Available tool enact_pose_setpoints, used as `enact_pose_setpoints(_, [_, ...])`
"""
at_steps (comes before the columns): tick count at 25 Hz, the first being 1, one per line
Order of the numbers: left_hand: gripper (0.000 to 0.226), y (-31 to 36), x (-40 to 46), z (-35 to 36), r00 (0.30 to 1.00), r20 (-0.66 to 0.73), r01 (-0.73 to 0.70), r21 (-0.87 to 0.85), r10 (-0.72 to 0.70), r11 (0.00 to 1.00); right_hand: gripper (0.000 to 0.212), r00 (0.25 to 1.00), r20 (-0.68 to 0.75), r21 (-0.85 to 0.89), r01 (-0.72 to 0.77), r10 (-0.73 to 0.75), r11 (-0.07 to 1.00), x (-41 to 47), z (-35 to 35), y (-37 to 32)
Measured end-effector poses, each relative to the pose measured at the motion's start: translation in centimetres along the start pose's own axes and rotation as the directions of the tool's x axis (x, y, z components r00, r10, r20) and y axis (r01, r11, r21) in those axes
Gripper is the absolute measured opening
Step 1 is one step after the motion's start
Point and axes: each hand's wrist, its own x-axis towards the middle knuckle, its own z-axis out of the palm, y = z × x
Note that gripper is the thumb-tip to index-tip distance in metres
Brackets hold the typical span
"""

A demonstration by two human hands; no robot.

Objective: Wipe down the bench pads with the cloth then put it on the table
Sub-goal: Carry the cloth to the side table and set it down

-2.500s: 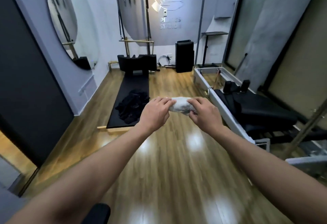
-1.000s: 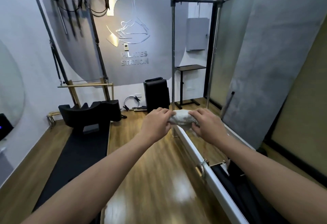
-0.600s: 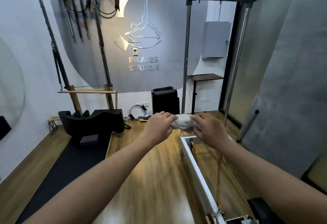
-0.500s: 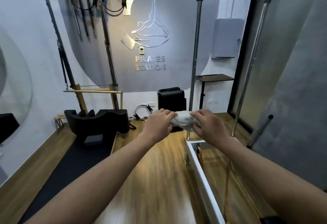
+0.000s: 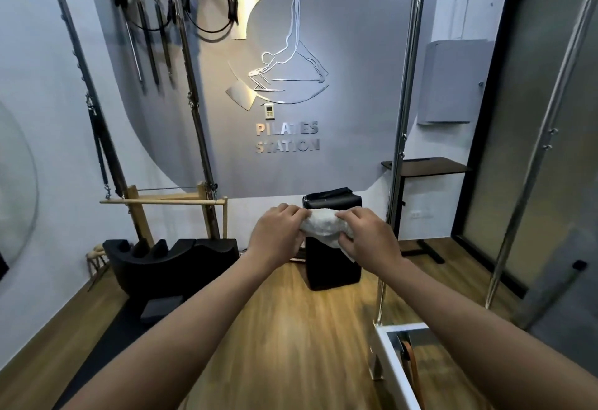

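Note:
A bunched white cloth point(image 5: 323, 227) is held out in front of me at chest height. My left hand point(image 5: 278, 236) grips its left end and my right hand point(image 5: 369, 241) grips its right end, fingers curled over the top. A small dark side table point(image 5: 424, 165) stands against the far wall at the right, beyond the metal frame. The bench pads are out of view; only the white corner of the reformer frame point(image 5: 393, 354) shows at the lower right.
A black box point(image 5: 333, 238) stands on the wooden floor straight ahead, behind the cloth. A black curved barrel point(image 5: 171, 259) sits at the left by a wooden tower. Chrome uprights point(image 5: 404, 112) rise on the right. Open floor lies between them.
I have walked forward along the room with the cloth in both hands. The back wall, black box and side table are nearer, and the reformer pads have dropped out of view.

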Motion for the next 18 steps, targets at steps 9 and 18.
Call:
enact_pose_setpoints(9, [0.040, -12.0, 17.3, 16.7, 1.000, 0.017, -0.009, 0.022, 0.008, 1.000, 0.041, 1.000, -0.006, -0.010, 0.013, -0.013, 1.000, 19.3, 16.2, 11.3])
enact_pose_setpoints(18, [0.036, -24.4, 35.4, 31.4, 0.998, 0.061, 0.012, 0.050, -0.015, 0.999, 0.039, 0.999, 0.051, 0.036, 0.003, -0.005, 0.999, 38.0, 32.7, 22.3])
